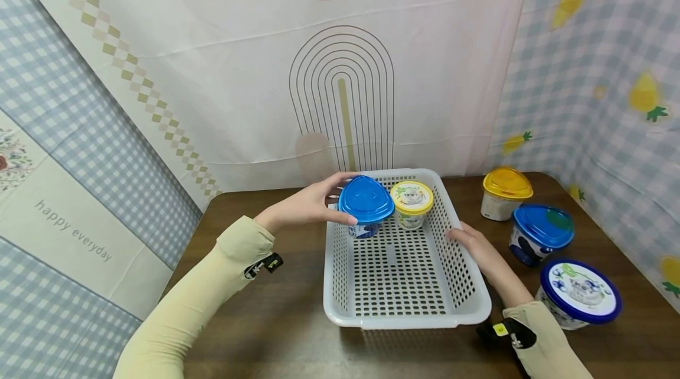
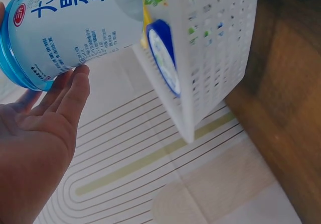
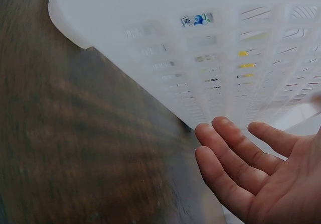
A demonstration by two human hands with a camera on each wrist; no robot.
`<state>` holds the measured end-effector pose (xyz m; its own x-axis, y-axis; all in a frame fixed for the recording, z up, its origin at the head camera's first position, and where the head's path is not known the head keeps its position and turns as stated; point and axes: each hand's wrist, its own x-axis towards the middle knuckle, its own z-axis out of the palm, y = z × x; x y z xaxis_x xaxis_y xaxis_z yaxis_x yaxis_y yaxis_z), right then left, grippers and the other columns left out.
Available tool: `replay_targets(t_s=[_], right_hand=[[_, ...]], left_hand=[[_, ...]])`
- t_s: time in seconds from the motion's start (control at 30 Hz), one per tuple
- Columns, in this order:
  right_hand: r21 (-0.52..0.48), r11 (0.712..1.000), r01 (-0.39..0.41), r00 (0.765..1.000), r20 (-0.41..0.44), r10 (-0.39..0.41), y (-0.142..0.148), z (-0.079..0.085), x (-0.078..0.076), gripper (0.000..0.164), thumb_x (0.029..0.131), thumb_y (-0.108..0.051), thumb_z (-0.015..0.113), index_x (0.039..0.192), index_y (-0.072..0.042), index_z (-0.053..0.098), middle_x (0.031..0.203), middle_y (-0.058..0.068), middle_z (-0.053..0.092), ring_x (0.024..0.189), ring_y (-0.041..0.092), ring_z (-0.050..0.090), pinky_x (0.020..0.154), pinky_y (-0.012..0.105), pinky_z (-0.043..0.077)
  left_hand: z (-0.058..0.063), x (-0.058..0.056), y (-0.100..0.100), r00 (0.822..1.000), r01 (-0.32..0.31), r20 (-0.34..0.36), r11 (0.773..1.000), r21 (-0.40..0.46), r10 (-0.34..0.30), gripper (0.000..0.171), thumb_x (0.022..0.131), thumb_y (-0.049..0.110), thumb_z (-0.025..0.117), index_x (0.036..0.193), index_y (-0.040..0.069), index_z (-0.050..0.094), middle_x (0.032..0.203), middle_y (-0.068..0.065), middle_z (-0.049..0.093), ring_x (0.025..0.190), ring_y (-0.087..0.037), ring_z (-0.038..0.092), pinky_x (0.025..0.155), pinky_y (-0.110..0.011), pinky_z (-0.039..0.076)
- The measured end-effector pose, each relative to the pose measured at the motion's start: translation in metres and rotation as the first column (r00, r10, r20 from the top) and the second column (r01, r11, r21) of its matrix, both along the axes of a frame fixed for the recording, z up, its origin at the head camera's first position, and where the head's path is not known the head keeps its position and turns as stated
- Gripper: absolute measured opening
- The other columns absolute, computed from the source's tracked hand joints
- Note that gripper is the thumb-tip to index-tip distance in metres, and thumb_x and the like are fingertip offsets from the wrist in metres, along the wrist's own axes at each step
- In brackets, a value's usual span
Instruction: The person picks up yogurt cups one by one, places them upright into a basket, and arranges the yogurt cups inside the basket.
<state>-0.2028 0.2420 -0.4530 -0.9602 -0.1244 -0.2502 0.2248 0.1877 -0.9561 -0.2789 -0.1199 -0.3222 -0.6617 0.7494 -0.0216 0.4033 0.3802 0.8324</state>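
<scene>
The step in hand looked to be settling one tub inside the basket. You had it at about eleven o'clock within the white perforated plastic basket (image 1: pixel 409 321), just left of a round white tub with a yellow-rimmed lid (image 1: pixel 411 205) at twelve. This was the tub with a blue rounded-triangle lid (image 1: pixel 366 197); whether its base touched the basket floor, you could not tell from these views. The next move seemed to call for seating it level, then spreading the fingers clear of the nearby rim.

Your left hand (image 1: pixel 313 205) came in from the tub's nine o'clock side, spread about as wide as the lid and holding it, the thumb near eight and the fingers towards ten.

Your right hand (image 1: pixel 475 246) was at the basket's three o'clock side, its fingers loosely extended and slightly apart beside the wall; how firmly they touched it, you could not tell.

Outside the basket, on the dark brown table (image 1: pixel 276 314), stood a tub with a yellow-orange lid (image 1: pixel 507 184) at two o'clock, a tub with a blue-and-green lid (image 1: pixel 542 226) at three and a round tub with a dark-blue-rimmed white lid (image 1: pixel 580 291) towards four.
</scene>
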Motion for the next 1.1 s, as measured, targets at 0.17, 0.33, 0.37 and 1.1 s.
replay_targets(t_s=[0.17, 0.33, 0.37, 1.1], right_hand=[[0.010, 1.000, 0.001, 1.000, -0.004, -0.001, 0.000, 0.000, 0.000, 0.070, 0.103, -0.030, 0.046, 0.161, -0.008, 0.015, 0.140, 0.033, 0.048, 0.103, 0.033, 0.066, 0.079, 0.047, 0.059], [0.016, 1.000, 0.002, 1.000, -0.010, -0.001, 0.000, -0.001, 0.000, 0.070, 0.103, -0.031, 0.047, 0.161, -0.007, 0.016, 0.140, 0.033, 0.049, 0.103, 0.032, 0.066, 0.079, 0.047, 0.059], [0.017, 1.000, 0.002, 1.000, -0.010, -0.002, 0.000, -0.001, -0.001, 0.070, 0.103, -0.031, 0.047, 0.161, -0.006, 0.016, 0.139, 0.033, 0.049, 0.103, 0.032, 0.066, 0.079, 0.047, 0.059], [-0.005, 1.000, -0.005, 1.000, -0.009, 0.005, -0.001, -0.001, -0.001, 0.070, 0.104, -0.031, 0.046, 0.161, -0.007, 0.014, 0.140, 0.035, 0.047, 0.103, 0.033, 0.066, 0.079, 0.047, 0.059]], left_hand=[[-0.009, 0.001, 0.004, 1.000, 0.019, -0.006, 0.999, -0.049, -0.019, 0.089, 0.085, 0.034, 0.081, 0.156, 0.027, 0.029, 0.149, -0.001, 0.044, 0.136, -0.019, 0.042, 0.112, -0.040, 0.039], [-0.018, 0.001, 0.007, 1.000, 0.018, -0.004, 0.996, -0.086, -0.019, 0.089, 0.084, 0.034, 0.081, 0.156, 0.025, 0.030, 0.150, -0.003, 0.043, 0.136, -0.021, 0.044, 0.111, -0.039, 0.040], [-0.019, 0.001, 0.007, 1.000, 0.017, -0.001, 0.995, -0.093, -0.017, 0.090, 0.084, 0.034, 0.081, 0.157, 0.024, 0.030, 0.151, -0.003, 0.042, 0.137, -0.022, 0.044, 0.111, -0.039, 0.041], [-0.047, 0.003, 0.018, 0.997, 0.037, 0.071, 0.987, -0.157, -0.026, 0.094, 0.084, 0.036, 0.082, 0.159, 0.025, 0.026, 0.157, -0.004, 0.035, 0.139, -0.024, 0.040, 0.112, -0.041, 0.038]])
